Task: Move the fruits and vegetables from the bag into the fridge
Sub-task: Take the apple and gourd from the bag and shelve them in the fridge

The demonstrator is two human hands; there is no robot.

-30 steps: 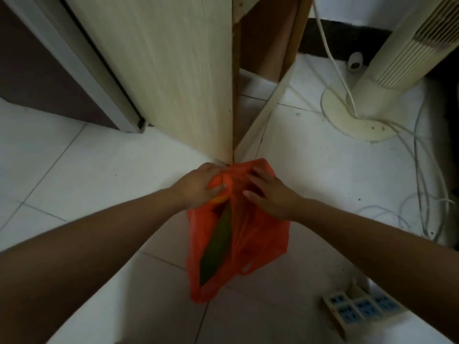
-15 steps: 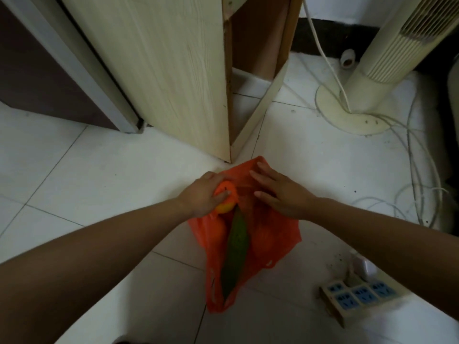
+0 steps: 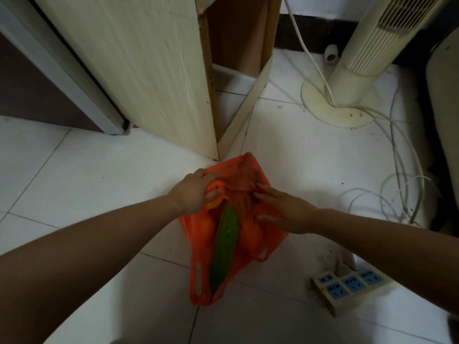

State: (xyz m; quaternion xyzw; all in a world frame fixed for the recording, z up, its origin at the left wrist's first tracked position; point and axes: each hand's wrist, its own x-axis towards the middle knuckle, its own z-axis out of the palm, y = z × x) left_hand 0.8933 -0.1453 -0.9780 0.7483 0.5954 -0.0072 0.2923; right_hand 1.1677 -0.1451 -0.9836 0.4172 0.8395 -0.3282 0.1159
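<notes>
Glossy white floor tiles [image 3: 87, 175]; at centre an orange plastic bag [image 3: 250, 170] holds a long green vegetable [image 3: 224, 242], perhaps a cucumber; left hand [image 3: 192, 192], fingers clamped round an orange fruit [image 3: 216, 192] at the bag's upper end; right hand [image 3: 285, 212], fingers straight, presses the bag; pale wooden cabinet [image 3: 149, 70] above; cream tower fan [image 3: 367, 45] upper right.

Orange bag [image 3: 250, 170] — green bumpy gourd [image 3: 224, 244], orange-yellow fruit [image 3: 215, 197] inside — on white tiled floor [image 3: 99, 170].

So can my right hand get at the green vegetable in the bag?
Probably yes: the right hand lies flat on the bag beside the green vegetable, which looks uncovered; the left hand grips an orange fruit.
</notes>
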